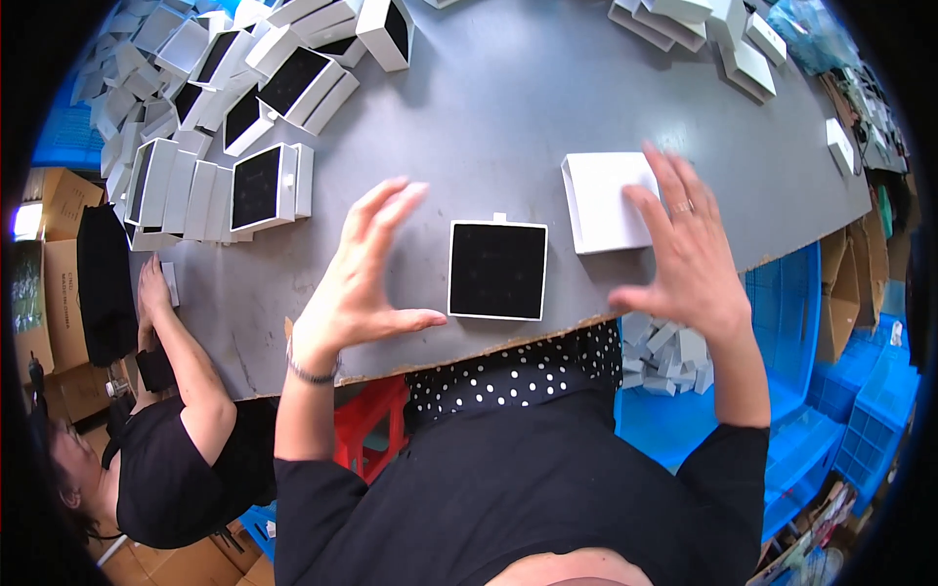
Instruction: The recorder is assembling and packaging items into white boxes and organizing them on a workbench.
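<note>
Between my hands, close to the table's near edge, lies a shallow white box tray (497, 271) with a black lining and a small white tab at its far side. My left hand (362, 273) hovers to its left, thumb and fingers spread, holding nothing; the thumb tip comes near the tray's left side. Right of the tray rests a white box sleeve (604, 200), its plain face up. My right hand (684, 239) is over the sleeve's right side, fingers apart. Whether its fingertips touch the sleeve I cannot tell.
Piled white boxes with black linings (293, 83) cover the far left of the grey table (469, 127). More white boxes (747, 68) lie at the far right. Below the right edge, a blue crate (796, 303) stands near small white boxes (669, 356). A co-worker (186, 459) sits at left.
</note>
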{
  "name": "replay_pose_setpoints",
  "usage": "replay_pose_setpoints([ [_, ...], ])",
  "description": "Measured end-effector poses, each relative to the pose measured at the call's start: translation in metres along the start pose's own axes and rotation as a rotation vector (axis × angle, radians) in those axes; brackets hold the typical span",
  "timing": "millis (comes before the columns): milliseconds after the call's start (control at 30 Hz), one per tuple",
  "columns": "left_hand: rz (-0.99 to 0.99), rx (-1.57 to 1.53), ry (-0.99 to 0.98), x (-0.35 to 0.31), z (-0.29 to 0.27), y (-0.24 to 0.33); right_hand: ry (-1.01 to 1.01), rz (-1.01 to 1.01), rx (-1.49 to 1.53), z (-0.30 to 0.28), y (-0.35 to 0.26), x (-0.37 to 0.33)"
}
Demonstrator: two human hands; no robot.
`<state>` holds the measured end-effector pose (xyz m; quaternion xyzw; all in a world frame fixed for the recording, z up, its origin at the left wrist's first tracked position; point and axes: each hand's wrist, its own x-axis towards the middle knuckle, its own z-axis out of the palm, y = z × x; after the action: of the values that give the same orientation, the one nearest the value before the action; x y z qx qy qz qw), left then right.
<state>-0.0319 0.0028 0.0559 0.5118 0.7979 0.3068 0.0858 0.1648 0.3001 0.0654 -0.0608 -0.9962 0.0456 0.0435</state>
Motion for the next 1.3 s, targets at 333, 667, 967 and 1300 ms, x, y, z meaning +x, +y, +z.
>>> replay_pose_setpoints([
  [333,0.196,-0.041,-0.094,-0.003,0.059,0.026,0.140,-0.006,0.359,0.039,0.017,-0.024],
  [667,0.328,-0.244,-0.292,0.033,0.074,0.025,0.035,-0.231,0.532,0.037,0.021,-0.026],
  [967,0.235,-0.172,-0.097,0.035,0.094,0.026,0.183,-0.056,0.580,0.048,-0.027,-0.032],
  [1300,0.281,-0.315,-0.081,0.027,0.106,0.038,0.140,-0.189,0.628,0.051,-0.032,-0.021],
])
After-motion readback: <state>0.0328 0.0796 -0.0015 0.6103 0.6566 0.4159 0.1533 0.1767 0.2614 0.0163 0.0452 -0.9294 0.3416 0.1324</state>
